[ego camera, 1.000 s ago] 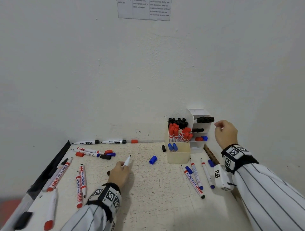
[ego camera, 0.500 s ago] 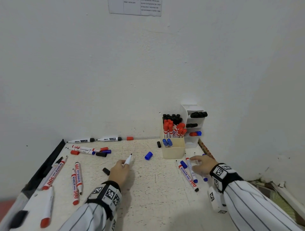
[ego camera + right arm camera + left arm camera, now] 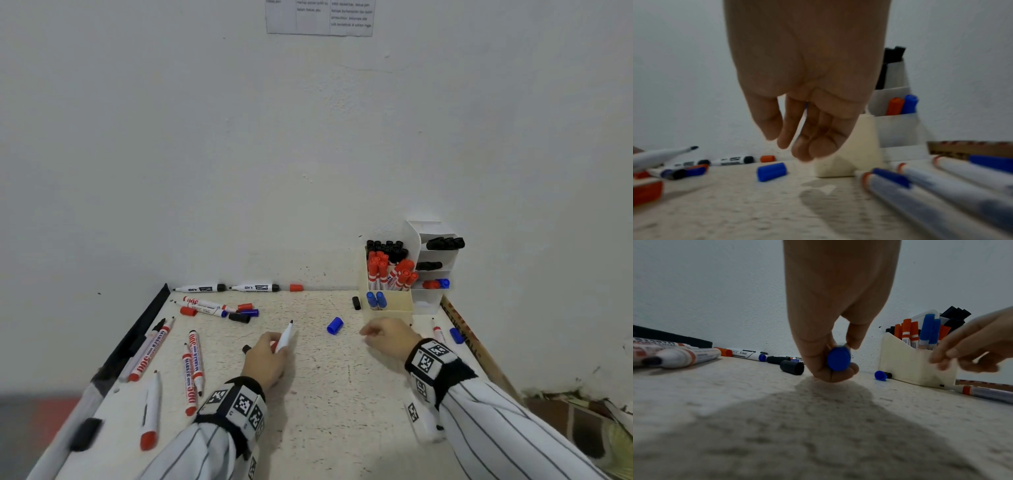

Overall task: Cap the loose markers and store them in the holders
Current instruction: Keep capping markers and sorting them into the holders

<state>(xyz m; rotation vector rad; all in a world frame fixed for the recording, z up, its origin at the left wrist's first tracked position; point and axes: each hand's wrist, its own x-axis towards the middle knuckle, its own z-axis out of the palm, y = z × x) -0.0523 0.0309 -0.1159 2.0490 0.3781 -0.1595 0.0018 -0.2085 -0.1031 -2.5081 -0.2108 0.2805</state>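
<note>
My left hand rested on the counter with its fingers curled round an uncapped marker, the dark tip pointing up and away from me toward the wall. From the left wrist view, the butt end of that marker showed blue between my thumb and fingers. My right hand hung just above the counter in front of the cream holder, fingers loose, slightly apart and gripping nothing; the right wrist view was blurred but showed the fingers pointing down with nothing between them.

A loose blue cap lay on the counter between my two hands, nearer the right one. A small black cap lay just beside the cream holder's left wall. That holder held two blue-capped markers in front, red-capped ones behind them and black-capped ones at the back. Touching its right side stood the white tiered holder, with black-capped markers in its upper shelves and a red and a blue one lower down.

To the right of my right hand lay a few markers and another blue cap, partly hidden by my wrist. On the left side of the counter lay many more markers, some uncapped, with red, blue and black caps scattered near the far ones. Two black-capped markers and a red cap lay along the wall.
</note>
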